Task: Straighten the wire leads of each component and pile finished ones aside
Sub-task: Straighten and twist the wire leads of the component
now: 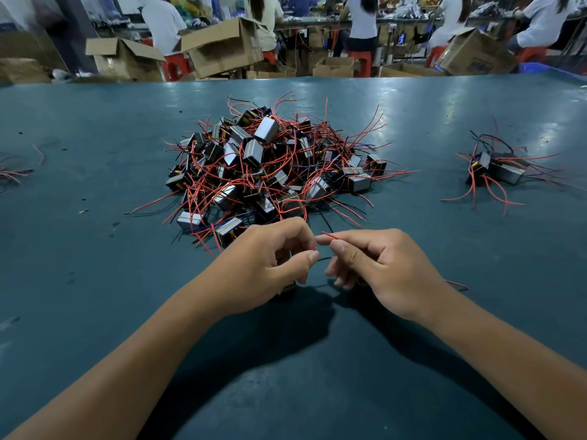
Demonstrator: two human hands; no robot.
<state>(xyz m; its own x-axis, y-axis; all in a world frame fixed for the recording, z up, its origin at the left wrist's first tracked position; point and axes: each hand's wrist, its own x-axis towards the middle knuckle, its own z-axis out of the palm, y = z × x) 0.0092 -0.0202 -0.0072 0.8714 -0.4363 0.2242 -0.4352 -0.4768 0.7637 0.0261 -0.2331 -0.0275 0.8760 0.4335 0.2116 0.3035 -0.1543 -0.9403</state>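
A big heap of small boxy components with tangled red and black wire leads lies mid-table. Just in front of it, my left hand closes over one component, whose dark body is mostly hidden under the fingers. My right hand pinches that component's red lead between thumb and forefinger, with the lead's tip poking out toward the left. A thin black lead runs between the two hands. A small pile of components sits at the right.
The green table stretches wide. Stray red wires lie at the left edge. A loose red wire end shows behind my right wrist. Beyond the far edge stand open cardboard boxes, red stools and seated people.
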